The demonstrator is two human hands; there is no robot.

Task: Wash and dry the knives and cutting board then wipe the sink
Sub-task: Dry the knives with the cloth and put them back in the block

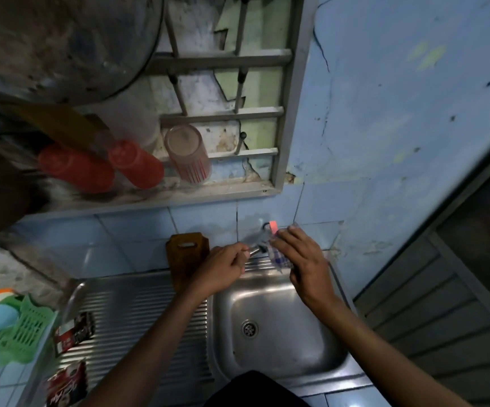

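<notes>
Over the back rim of the steel sink (305,356), my left hand (223,267) grips the handle of a knife (254,250); its blade is blurred. My right hand (299,259) holds a blue-and-white checked cloth (279,258) against the knife, right under the wall tap (270,226) with its red tip. I see no water running. A brown wooden cutting board (186,254) stands upright against the tiled wall, just left of my left hand. The basin is bare around its drain (249,329).
The ribbed drainboard (138,315) lies left of the basin, with red sachets (73,333) on its left edge. A green plastic basket (23,327) holds sponges. Two red cups (135,164) and a glass (188,154) lie on the window ledge. A dark door (458,289) stands at the right.
</notes>
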